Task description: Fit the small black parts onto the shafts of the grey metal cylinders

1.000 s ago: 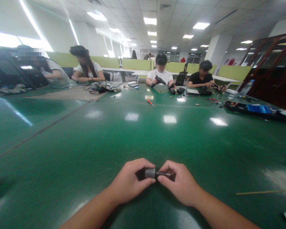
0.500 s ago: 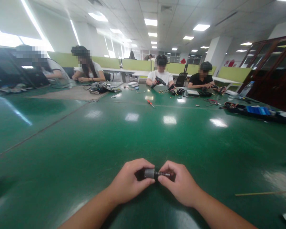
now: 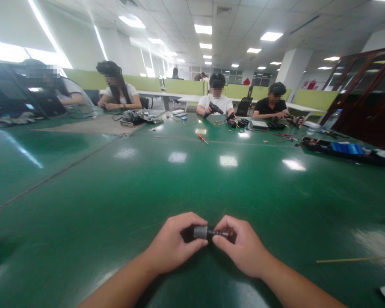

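Both my hands meet low over the near middle of a green table (image 3: 192, 179). My left hand (image 3: 175, 246) is closed around the thick grey end of a small metal cylinder (image 3: 201, 232). My right hand (image 3: 242, 246) pinches the thinner dark shaft that sticks out of the cylinder to the right. The part lies level between thumbs and fingers, just above the table top. Most of the part is hidden inside my fingers.
Several other people sit along the far edge, one holding a black power drill (image 3: 213, 108). A red screwdriver (image 3: 202, 137) lies mid-table. A dark tray with a blue item (image 3: 345, 148) is at the right. A thin wooden stick (image 3: 356, 259) lies at the near right.
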Demonstrator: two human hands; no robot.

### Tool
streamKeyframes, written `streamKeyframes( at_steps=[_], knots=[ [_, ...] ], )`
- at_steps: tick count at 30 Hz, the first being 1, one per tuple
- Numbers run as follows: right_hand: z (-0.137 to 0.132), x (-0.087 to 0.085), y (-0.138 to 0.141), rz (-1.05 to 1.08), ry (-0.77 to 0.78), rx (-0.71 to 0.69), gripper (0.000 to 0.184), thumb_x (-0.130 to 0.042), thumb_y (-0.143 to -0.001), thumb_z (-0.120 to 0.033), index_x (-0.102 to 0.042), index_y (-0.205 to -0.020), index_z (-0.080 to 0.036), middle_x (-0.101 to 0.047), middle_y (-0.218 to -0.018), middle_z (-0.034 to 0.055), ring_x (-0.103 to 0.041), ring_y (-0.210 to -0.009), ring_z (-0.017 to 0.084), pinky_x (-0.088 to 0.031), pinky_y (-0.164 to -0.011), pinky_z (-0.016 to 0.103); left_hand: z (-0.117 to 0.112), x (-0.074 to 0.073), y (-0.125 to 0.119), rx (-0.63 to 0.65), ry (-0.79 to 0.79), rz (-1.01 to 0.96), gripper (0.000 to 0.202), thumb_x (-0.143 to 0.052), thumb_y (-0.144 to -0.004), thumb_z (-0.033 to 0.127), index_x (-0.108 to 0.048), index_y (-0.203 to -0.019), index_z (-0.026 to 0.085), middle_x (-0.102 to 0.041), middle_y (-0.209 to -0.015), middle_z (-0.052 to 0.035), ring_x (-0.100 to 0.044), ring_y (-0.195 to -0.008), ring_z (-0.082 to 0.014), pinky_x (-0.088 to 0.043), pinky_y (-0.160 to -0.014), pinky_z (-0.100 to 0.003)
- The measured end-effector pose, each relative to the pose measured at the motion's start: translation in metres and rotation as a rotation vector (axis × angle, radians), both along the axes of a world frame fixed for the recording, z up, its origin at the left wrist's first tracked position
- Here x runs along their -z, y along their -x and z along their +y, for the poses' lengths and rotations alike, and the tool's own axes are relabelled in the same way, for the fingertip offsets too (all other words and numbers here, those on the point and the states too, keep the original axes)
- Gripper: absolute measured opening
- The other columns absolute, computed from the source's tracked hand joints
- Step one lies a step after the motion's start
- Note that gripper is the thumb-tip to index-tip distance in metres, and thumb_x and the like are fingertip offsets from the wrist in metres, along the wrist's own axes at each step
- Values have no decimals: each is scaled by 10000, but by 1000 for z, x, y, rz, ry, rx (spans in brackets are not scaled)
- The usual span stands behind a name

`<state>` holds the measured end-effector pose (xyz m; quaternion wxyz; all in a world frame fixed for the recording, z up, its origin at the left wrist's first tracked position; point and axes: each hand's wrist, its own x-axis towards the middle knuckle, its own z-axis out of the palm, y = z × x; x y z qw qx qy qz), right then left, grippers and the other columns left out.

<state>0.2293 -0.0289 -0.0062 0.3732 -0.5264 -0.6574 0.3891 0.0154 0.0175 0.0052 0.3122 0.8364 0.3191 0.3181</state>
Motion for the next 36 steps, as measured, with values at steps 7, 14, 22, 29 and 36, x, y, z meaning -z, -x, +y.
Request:
streamKeyframes(
  at_steps=[7,14,22,29,36],
  knots=[
    [-1,-1,0,6,-4,9,38,-649,-813,-211,-639,-802,-176,-604,-682,-25,-535,-625,126,-389,-605,234,1,0,1,-4,-8,6,234,-745,-803,252,-688,-1026,214,-709,-926,-27,-656,-845,-179,-486,-778,-294],
    [1,1,-1,18,-2,7,39,-648,-806,-206,-622,-795,-179,-587,-663,-31,-520,-605,123,-380,-576,224,0,1,1,-14,3,2,223,-743,-801,266,-694,-1009,206,-711,-915,-35,-656,-832,-183,-488,-762,-297],
    [0,1,0,4,-31,15,33,-641,-807,-208,-624,-796,-182,-586,-666,-29,-523,-618,127,-383,-587,229,0,0,2,-14,-5,-28,229,-755,-793,248,-691,-1010,209,-710,-906,-21,-657,-820,-169,-487,-760,-285],
    [1,0,-1,25,-24,22,31,-639,-811,-201,-622,-801,-178,-586,-674,-28,-531,-622,126,-385,-599,234,0,0,2,-17,-1,-29,227,-753,-799,248,-690,-1013,208,-709,-909,-21,-656,-826,-173,-484,-764,-289],
    [0,-1,-1,39,-42,23,29,-636,-809,-190,-615,-797,-174,-583,-678,-27,-531,-626,125,-385,-599,233,1,-2,1,-18,-12,-34,227,-757,-794,241,-690,-1007,203,-710,-905,-19,-657,-819,-168,-480,-764,-286]
  ],
)
